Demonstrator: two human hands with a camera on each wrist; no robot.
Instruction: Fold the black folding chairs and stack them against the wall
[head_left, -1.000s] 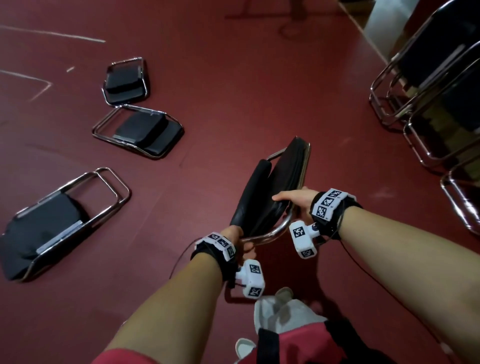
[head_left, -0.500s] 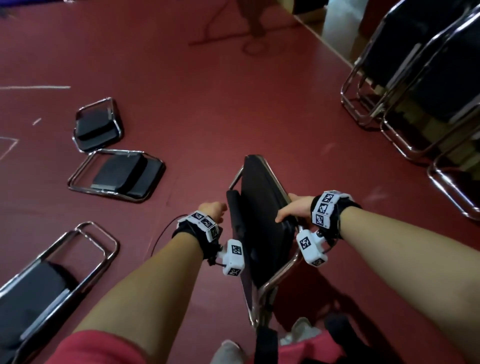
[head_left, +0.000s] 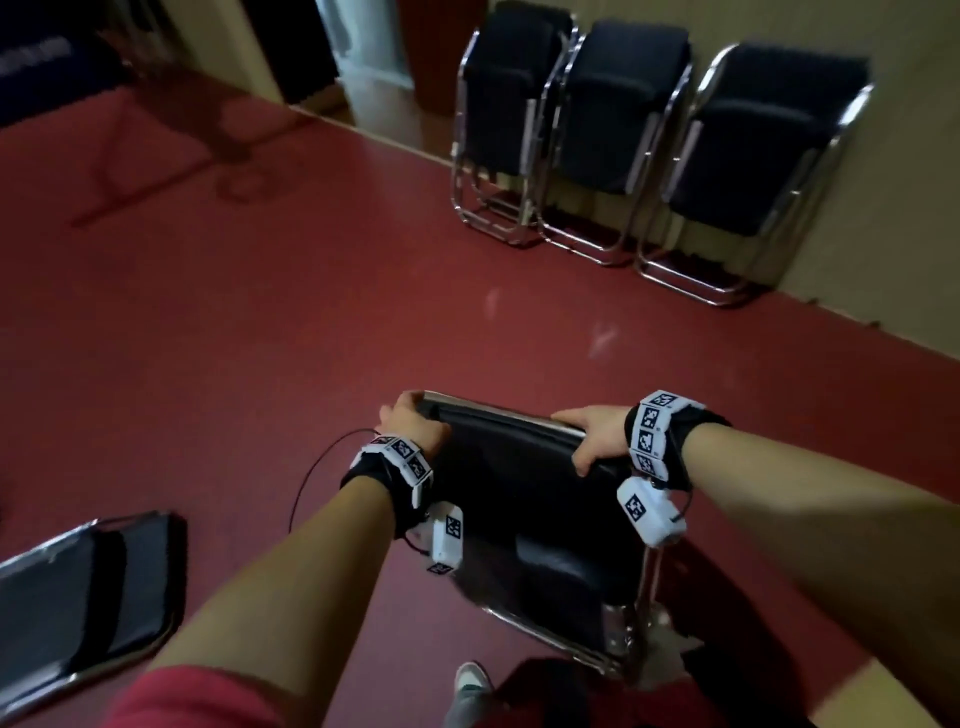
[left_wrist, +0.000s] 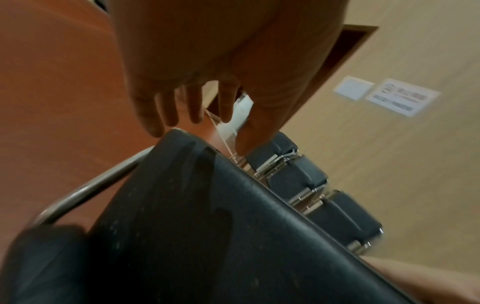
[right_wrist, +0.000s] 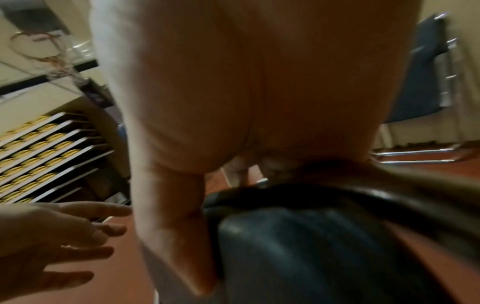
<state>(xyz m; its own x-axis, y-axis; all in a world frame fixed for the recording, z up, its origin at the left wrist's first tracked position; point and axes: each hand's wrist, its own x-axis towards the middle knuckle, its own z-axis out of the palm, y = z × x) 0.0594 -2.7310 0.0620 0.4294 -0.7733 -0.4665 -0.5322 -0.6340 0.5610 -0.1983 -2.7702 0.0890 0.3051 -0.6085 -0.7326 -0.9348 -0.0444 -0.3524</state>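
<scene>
A folded black chair (head_left: 540, 499) is held upright in front of the person, above the dark red floor (head_left: 260, 322). Its padded seat and back are smooth black vinyl, pressed flat together inside a rounded chrome tube frame. Its long axis runs up and down; the top edge lies left to right across the head view, and the broad padded face turns toward the person. The lower end of the frame is partly hidden behind the person's red clothing near a white shoe (head_left: 470, 678).

The left hand (head_left: 413, 423) is at the top left corner. In the left wrist view its fingers (left_wrist: 168, 111) look only loosely bent just above the padding, so it appears to rest at the corner rather than clamp it, though blur makes this uncertain. The right hand (head_left: 595, 434) grips the top right corner, thumb down on the near padded face and fingers over the top rail.

Straight ahead, three more folded chairs (head_left: 649, 140) of the same black vinyl and chrome lean side by side against a beige wall (head_left: 883, 270), well apart from the held one. Another folded chair (head_left: 88, 587) lies flat on the floor at lower left, cut off by the picture's edge. Both wrists wear black bands with white tagged blocks.
</scene>
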